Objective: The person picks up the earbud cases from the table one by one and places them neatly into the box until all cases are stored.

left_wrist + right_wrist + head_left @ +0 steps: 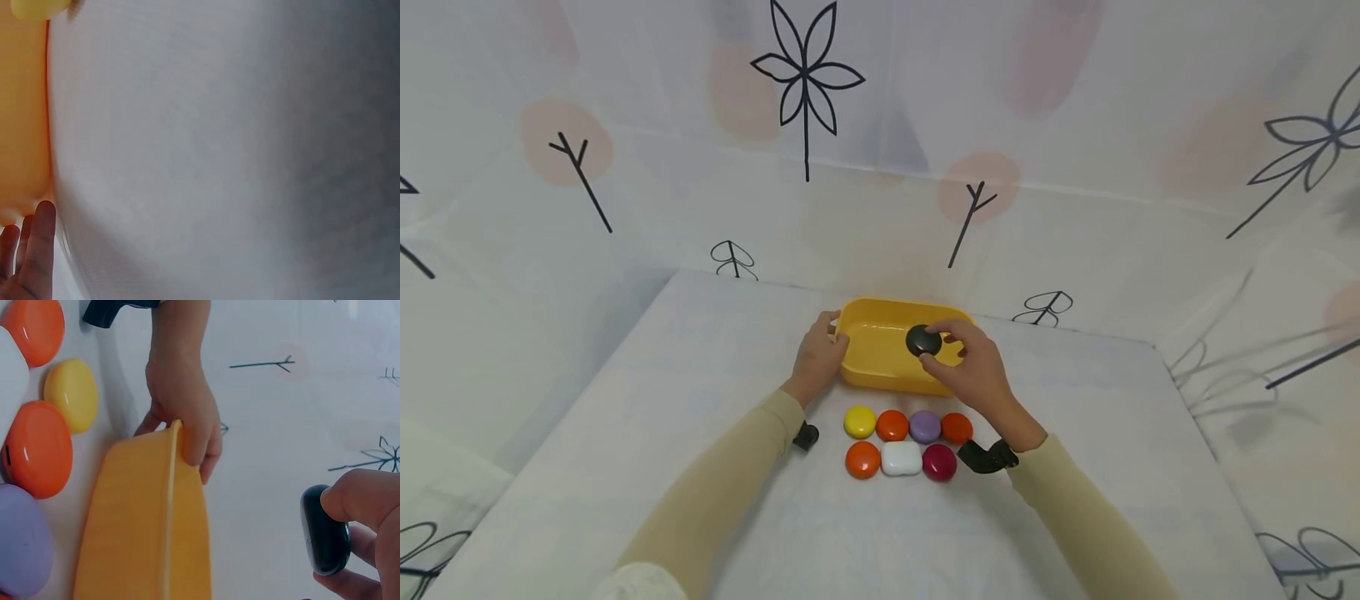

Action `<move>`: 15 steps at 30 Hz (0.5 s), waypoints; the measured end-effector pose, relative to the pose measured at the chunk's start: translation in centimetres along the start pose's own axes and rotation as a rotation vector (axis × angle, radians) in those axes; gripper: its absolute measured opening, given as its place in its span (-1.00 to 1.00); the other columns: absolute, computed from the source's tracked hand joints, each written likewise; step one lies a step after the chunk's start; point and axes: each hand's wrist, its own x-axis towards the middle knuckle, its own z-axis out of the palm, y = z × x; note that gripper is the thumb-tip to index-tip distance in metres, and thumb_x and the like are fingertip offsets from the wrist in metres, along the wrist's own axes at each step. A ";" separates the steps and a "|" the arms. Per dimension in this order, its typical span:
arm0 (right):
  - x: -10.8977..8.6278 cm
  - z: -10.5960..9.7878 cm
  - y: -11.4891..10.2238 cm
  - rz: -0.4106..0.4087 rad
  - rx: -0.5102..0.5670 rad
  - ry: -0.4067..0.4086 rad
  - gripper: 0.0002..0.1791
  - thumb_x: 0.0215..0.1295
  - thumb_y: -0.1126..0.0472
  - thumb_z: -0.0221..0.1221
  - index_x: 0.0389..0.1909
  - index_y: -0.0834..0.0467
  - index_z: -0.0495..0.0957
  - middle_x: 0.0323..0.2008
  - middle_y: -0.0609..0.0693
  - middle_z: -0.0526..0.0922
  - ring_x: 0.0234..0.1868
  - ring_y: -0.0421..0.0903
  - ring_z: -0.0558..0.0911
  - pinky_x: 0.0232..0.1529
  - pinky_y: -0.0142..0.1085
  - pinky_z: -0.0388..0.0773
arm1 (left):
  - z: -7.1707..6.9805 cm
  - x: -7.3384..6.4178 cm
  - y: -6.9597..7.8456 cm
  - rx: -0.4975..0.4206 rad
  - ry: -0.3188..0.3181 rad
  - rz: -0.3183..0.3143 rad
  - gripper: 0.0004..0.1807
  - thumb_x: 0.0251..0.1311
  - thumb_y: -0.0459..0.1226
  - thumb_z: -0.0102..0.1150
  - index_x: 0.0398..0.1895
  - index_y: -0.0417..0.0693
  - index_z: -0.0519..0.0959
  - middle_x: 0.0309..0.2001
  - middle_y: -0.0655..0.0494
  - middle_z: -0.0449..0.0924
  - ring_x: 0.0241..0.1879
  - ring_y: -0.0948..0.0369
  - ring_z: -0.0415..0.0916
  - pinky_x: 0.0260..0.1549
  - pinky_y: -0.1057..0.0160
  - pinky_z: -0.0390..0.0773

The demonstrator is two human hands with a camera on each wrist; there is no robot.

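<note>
A shallow yellow plastic tray (880, 383) stands toward the back of the table. My left hand (817, 358) grips its left end, the thumb over the rim, as the right wrist view shows. Between thumb and fingers, my right hand (977, 367) pinches a smooth black rounded disc (917, 342) above the tray's right half. Seen from the right wrist, the disc (325, 530) is turned on edge, thick with rounded sides. In the left wrist view only fingertips (42, 231) of the left hand show against the tray's wall.
Several glossy pieces lie in two rows before the tray: yellow (860, 422), orange (892, 426), purple (925, 427) and red-orange (957, 428) behind; orange (862, 460), a white squarish one (901, 458) and crimson (940, 462) in front. A patterned cloth backdrop (880, 225) rises behind the table.
</note>
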 end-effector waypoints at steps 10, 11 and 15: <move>-1.8 -0.8 0.6 0.023 -0.009 -0.021 -0.58 -0.05 0.04 0.24 -0.10 -0.04 0.43 -0.12 -0.10 0.50 -0.10 -0.02 0.45 -0.19 -0.11 0.44 | -0.1 0.0 0.0 -0.008 0.007 0.009 -0.48 0.04 -0.17 -0.12 0.17 0.12 0.23 -0.05 0.04 0.43 -0.19 0.16 0.41 -0.23 0.19 0.46; -2.1 -0.9 0.7 0.033 -0.019 -0.025 -0.58 -0.05 0.03 0.24 -0.10 -0.06 0.43 -0.11 -0.10 0.50 -0.10 -0.03 0.45 -0.19 -0.12 0.44 | -0.1 0.0 0.0 -0.008 0.004 0.009 -0.48 0.04 -0.17 -0.12 0.17 0.12 0.23 -0.05 0.04 0.42 -0.19 0.16 0.41 -0.23 0.19 0.46; -3.4 -1.3 1.0 0.064 -0.050 -0.045 -0.57 -0.06 0.01 0.25 -0.10 -0.06 0.44 -0.11 -0.11 0.50 -0.10 -0.08 0.43 -0.21 -0.17 0.42 | 0.0 0.1 0.0 -0.013 0.002 0.009 -0.48 0.04 -0.16 -0.13 0.16 0.12 0.23 -0.06 0.05 0.43 -0.20 0.17 0.41 -0.24 0.20 0.47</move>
